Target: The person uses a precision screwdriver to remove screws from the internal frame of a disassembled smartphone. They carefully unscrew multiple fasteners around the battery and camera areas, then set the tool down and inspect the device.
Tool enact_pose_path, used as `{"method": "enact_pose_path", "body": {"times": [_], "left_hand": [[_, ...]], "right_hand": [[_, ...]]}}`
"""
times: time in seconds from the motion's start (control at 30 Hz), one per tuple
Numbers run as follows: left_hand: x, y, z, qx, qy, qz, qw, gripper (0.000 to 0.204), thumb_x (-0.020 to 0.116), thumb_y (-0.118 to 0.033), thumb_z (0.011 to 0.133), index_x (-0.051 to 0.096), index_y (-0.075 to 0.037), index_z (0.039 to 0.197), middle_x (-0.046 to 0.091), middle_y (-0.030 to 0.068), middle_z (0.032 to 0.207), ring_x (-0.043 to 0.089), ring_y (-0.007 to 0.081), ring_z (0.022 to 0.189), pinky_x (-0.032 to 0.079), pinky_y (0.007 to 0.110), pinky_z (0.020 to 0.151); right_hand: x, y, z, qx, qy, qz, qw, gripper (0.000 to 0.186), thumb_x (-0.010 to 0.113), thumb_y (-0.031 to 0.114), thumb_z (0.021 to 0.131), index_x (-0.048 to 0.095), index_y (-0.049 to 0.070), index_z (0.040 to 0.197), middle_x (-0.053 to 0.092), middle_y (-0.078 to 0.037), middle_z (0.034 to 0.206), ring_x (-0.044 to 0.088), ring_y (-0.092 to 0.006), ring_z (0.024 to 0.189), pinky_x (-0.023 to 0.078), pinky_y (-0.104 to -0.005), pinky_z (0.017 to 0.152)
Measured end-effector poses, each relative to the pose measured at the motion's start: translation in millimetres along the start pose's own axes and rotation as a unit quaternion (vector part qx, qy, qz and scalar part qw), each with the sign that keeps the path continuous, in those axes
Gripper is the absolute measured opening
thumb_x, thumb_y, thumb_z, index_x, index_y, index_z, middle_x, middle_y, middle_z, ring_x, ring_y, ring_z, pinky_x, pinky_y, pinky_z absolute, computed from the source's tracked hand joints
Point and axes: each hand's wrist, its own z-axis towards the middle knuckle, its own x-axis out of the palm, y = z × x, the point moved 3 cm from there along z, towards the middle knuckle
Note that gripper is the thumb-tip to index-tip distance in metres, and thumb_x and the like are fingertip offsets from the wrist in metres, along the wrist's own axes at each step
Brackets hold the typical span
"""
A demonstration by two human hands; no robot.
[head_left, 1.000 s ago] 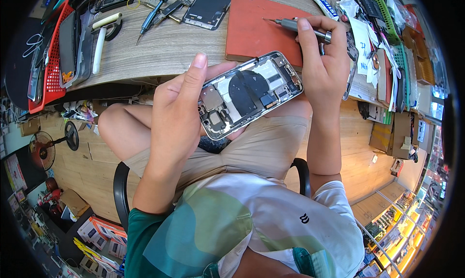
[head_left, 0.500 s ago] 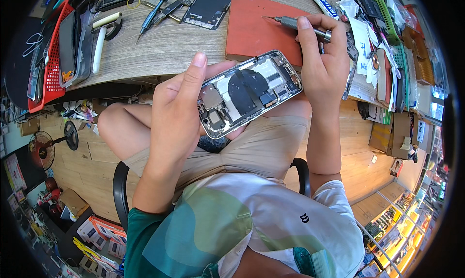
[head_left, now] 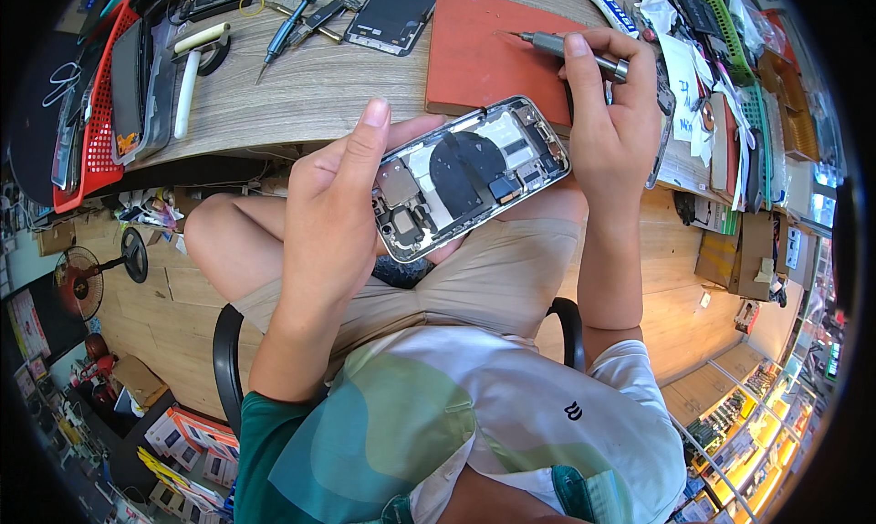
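Note:
My left hand (head_left: 333, 191) grips an opened phone housing (head_left: 470, 172) by its left end, thumb up along the near side, fingers behind it. Its inside faces up, showing a dark round pad, metal plates and small parts. The housing is tilted over my lap, just in front of the table edge. In my right hand (head_left: 616, 113) a grey precision screwdriver (head_left: 557, 46) is held between thumb and fingers, its thin tip pointing left above a red-brown notebook (head_left: 497, 63). The tip stays apart from the phone housing.
On the wooden table (head_left: 246, 113) lie a phone screen (head_left: 394, 13), a blue screwdriver (head_left: 286, 36) and a white-handled tool (head_left: 187, 95). A red basket (head_left: 102, 141) stands at the left edge. Papers (head_left: 680, 77) and a green basket (head_left: 721, 17) crowd the right.
My right hand and its screwdriver have shifted very slightly to the right. The left hand and the phone housing look still.

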Motion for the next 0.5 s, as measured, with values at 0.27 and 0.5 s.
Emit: {"method": "enact_pose_path", "body": {"times": [0.27,0.5], "left_hand": [[-1.1,4.5,2.5,-0.009,0.007,-0.026,1.000,0.059,0.049,-0.038,0.114,0.065,0.018,0.123,0.075,0.0213,0.088,0.073,0.0241,0.060,0.060,0.033,0.048],[-1.7,4.0,1.9,-0.010,0.006,-0.018,1.000,0.059,0.048,-0.038,0.114,0.065,0.018,0.123,0.076,0.0212,0.089,0.074,0.0236,0.060,0.061,0.032,0.049]], "right_hand": [[0.4,-3.1,1.5,-0.053,-0.009,-0.032,0.998,0.022,0.071,0.017,0.103,0.064,-0.002,0.111,0.072,-0.007,0.089,0.063,-0.0090,0.075,0.051,-0.0250,0.068],[0.5,-2.8,1.6,-0.056,-0.008,-0.019,0.998,0.021,0.072,0.017,0.103,0.064,-0.001,0.111,0.072,-0.007,0.089,0.063,-0.0097,0.076,0.052,-0.0258,0.069]]}}
